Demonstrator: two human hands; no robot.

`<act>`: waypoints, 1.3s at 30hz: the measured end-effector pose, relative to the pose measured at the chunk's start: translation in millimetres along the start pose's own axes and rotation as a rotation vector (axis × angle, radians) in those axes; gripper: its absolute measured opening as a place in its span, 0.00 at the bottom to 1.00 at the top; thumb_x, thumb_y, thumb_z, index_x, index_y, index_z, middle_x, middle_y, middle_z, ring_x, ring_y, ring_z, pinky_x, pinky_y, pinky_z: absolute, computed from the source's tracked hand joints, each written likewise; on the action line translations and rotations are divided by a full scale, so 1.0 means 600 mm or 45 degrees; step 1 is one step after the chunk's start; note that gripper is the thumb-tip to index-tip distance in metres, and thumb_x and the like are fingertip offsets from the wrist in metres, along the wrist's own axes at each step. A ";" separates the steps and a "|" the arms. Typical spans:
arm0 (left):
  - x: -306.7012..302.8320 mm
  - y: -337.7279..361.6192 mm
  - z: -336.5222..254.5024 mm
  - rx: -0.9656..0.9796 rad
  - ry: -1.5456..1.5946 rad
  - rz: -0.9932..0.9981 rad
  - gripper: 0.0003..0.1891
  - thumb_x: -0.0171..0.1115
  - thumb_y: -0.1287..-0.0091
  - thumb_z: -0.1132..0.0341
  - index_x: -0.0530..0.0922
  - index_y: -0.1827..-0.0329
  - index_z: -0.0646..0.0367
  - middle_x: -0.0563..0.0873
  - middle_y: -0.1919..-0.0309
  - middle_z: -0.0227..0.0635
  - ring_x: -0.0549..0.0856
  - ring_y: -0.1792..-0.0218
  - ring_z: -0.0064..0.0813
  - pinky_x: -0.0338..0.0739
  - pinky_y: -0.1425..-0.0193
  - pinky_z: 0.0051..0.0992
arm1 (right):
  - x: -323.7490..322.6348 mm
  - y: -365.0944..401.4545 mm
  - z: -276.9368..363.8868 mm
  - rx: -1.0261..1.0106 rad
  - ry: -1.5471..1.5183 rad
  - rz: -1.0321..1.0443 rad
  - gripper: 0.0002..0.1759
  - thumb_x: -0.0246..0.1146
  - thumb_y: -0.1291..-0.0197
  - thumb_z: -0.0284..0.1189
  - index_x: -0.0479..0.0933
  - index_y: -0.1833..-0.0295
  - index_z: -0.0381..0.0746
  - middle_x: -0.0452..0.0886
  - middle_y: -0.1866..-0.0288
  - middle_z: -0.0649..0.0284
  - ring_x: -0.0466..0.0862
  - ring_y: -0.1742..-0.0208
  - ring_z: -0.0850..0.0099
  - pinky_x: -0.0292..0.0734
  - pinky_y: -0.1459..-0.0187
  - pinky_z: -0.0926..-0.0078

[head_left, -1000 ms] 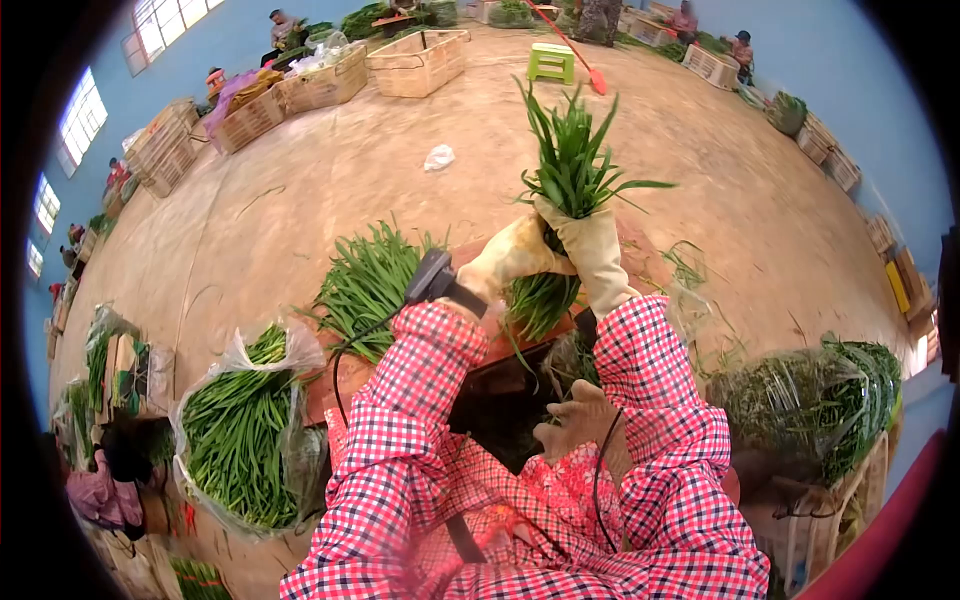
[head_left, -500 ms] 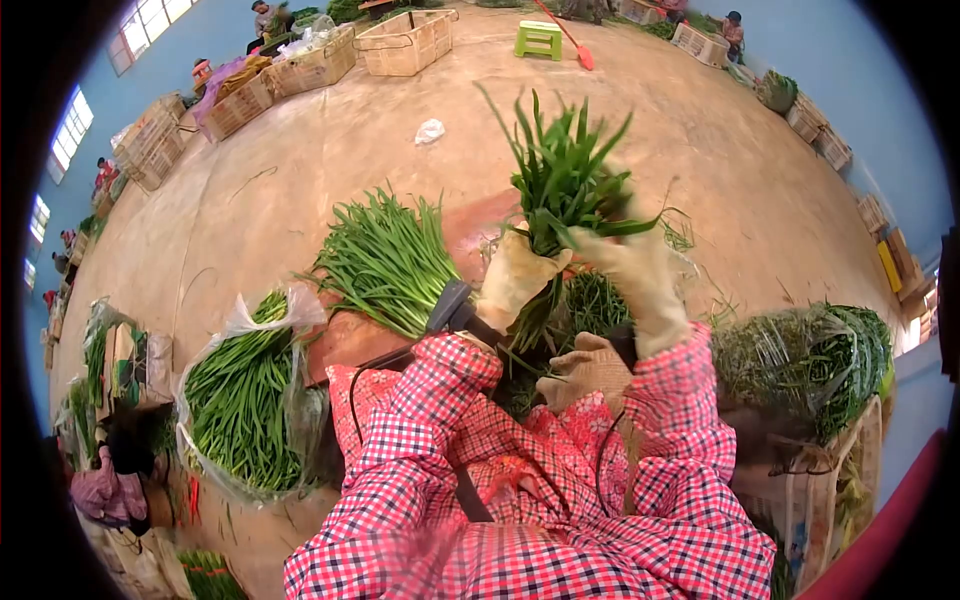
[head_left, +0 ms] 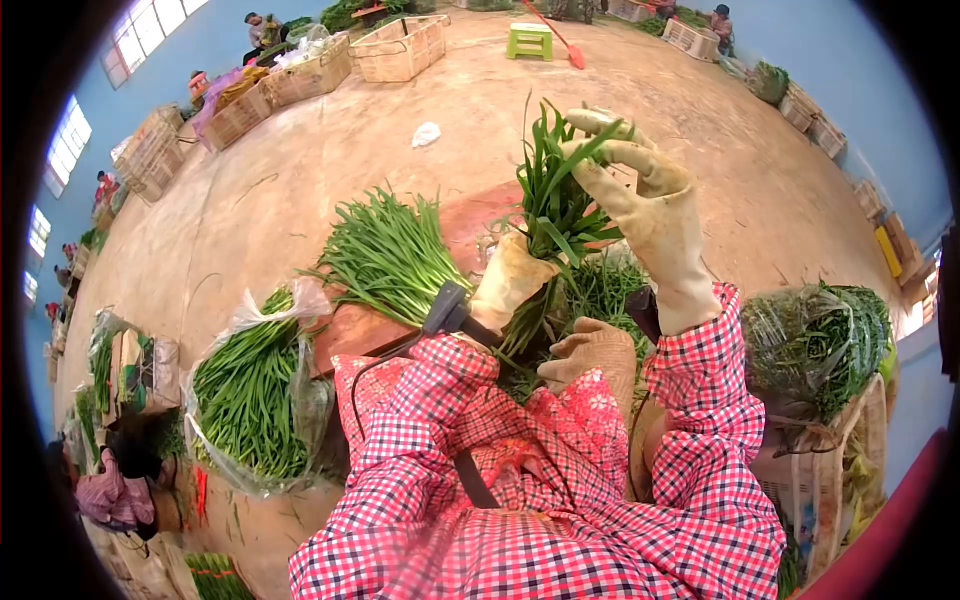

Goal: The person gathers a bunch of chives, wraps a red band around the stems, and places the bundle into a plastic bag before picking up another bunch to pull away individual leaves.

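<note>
My left hand (head_left: 512, 280), in a pale glove, is wrapped round the middle of a bunch of long green leaves (head_left: 560, 205) held upright. At the tips of that bunch is my right hand (head_left: 640, 185), gloved too, its fingers curled round some leaf ends. A fanned pile of green stalks (head_left: 395, 260) lies on a reddish board (head_left: 355, 340) left of my left hand. Loose greens (head_left: 610, 295) lie below the bunch. Beneath my right forearm rests a brownish glove (head_left: 595, 360) near my lap.
An open plastic bag of greens (head_left: 250, 390) stands at left, a wrapped bundle (head_left: 820, 345) at right. Farther off are crates (head_left: 400, 50), a green stool (head_left: 529, 41), a red-headed tool (head_left: 575, 56) and a white scrap (head_left: 426, 134). Another person (head_left: 115, 495) sits at lower left.
My right hand has moved up from beside the bunch's middle to the leaf tips, and its fingers have curled there. My left hand still grips the bunch.
</note>
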State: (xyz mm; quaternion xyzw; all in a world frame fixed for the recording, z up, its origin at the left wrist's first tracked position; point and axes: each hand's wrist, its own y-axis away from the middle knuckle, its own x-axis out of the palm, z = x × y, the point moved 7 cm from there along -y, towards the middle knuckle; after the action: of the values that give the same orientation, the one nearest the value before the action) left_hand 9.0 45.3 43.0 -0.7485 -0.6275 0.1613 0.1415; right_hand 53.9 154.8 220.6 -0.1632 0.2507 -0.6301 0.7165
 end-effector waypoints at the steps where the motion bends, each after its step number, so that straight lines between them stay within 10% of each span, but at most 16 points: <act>1: 0.001 -0.001 0.010 0.027 -0.016 0.010 0.11 0.69 0.37 0.67 0.85 0.54 0.62 0.90 0.62 0.39 0.88 0.62 0.26 0.81 0.58 0.29 | 0.000 0.001 0.001 -0.027 0.034 0.006 0.12 0.71 0.40 0.30 0.86 0.52 0.40 0.81 0.40 0.58 0.78 0.36 0.64 0.76 0.37 0.67; 4: 0.005 0.003 0.060 0.263 -0.302 0.043 0.13 0.63 0.36 0.69 0.80 0.48 0.55 0.87 0.67 0.32 0.85 0.67 0.27 0.78 0.62 0.31 | -0.002 0.005 0.002 -0.070 0.091 0.019 0.11 0.70 0.40 0.29 0.86 0.52 0.41 0.82 0.40 0.59 0.78 0.36 0.64 0.77 0.38 0.68; 9: 0.025 0.036 0.048 0.866 -1.953 0.180 0.22 0.54 0.37 0.69 0.68 0.40 0.39 0.76 0.74 0.25 0.76 0.73 0.27 0.70 0.66 0.32 | 0.002 0.006 0.019 -0.305 0.432 0.017 0.08 0.66 0.37 0.25 0.87 0.53 0.42 0.81 0.40 0.59 0.76 0.34 0.65 0.81 0.42 0.69; 13: 0.005 0.026 0.101 0.367 -0.740 0.230 0.18 0.57 0.34 0.69 0.77 0.43 0.39 0.81 0.71 0.29 0.80 0.70 0.31 0.73 0.65 0.33 | -0.004 -0.003 -0.003 -0.246 0.144 -0.031 0.11 0.60 0.35 0.20 0.87 0.54 0.42 0.81 0.39 0.54 0.81 0.39 0.64 0.84 0.45 0.69; 16: -0.008 0.030 0.063 -0.332 -0.147 0.085 0.14 0.71 0.40 0.61 0.86 0.55 0.60 0.88 0.66 0.48 0.88 0.66 0.42 0.80 0.61 0.34 | -0.023 -0.023 0.025 -0.265 0.054 -0.206 0.14 0.56 0.32 0.20 0.87 0.56 0.42 0.84 0.43 0.52 0.87 0.51 0.67 0.85 0.49 0.72; 18: -0.008 0.042 0.105 -0.369 -0.280 0.101 0.13 0.72 0.40 0.65 0.85 0.56 0.64 0.88 0.69 0.40 0.83 0.69 0.25 0.78 0.64 0.29 | -0.040 -0.036 0.041 -0.175 0.110 -0.325 0.14 0.55 0.31 0.22 0.87 0.58 0.41 0.86 0.47 0.53 0.88 0.53 0.71 0.86 0.51 0.74; 20: -0.008 0.055 0.056 -0.364 -0.405 0.080 0.14 0.73 0.40 0.66 0.85 0.57 0.67 0.89 0.70 0.37 0.81 0.70 0.18 0.77 0.64 0.28 | -0.068 -0.041 0.048 -0.001 0.412 -0.517 0.18 0.61 0.31 0.46 0.88 0.58 0.45 0.90 0.60 0.69 0.64 0.79 0.92 0.57 0.78 0.94; 29: -0.006 0.084 0.151 -0.520 -0.311 0.072 0.19 0.74 0.44 0.67 0.83 0.53 0.70 0.89 0.63 0.38 0.83 0.64 0.19 0.79 0.57 0.28 | -0.239 -0.108 0.167 -0.282 0.100 -0.742 0.17 0.58 0.27 0.37 0.82 0.47 0.35 0.87 0.52 0.60 0.87 0.55 0.72 0.80 0.61 0.82; 33: -0.016 0.095 0.169 -0.641 -0.264 0.070 0.26 0.77 0.48 0.60 0.81 0.53 0.72 0.88 0.60 0.51 0.88 0.57 0.39 0.81 0.50 0.31 | -0.360 -0.109 0.186 -0.381 -0.031 -0.706 0.14 0.59 0.28 0.37 0.83 0.50 0.38 0.86 0.52 0.62 0.86 0.55 0.73 0.78 0.60 0.83; 35: -0.017 0.096 0.181 -0.582 -0.255 0.025 0.13 0.73 0.42 0.70 0.84 0.56 0.68 0.89 0.64 0.31 0.83 0.64 0.20 0.78 0.57 0.25 | -0.398 -0.098 0.193 -0.368 0.013 -0.767 0.14 0.58 0.28 0.37 0.82 0.50 0.38 0.86 0.52 0.63 0.85 0.52 0.73 0.77 0.56 0.80; 39: -0.013 0.101 0.132 -0.561 0.141 -0.005 0.13 0.73 0.42 0.74 0.85 0.55 0.63 0.89 0.61 0.29 0.84 0.62 0.19 0.78 0.54 0.24 | -0.442 -0.074 0.189 -0.309 -0.027 -0.835 0.15 0.58 0.30 0.38 0.81 0.49 0.39 0.85 0.53 0.59 0.83 0.54 0.69 0.77 0.59 0.74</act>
State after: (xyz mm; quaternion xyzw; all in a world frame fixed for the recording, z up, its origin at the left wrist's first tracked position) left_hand 28.7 28.1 -53.5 -0.7678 -0.6403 -0.0212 0.0091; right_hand 60.3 400.3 378.6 -0.3257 0.2506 -0.7906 0.4538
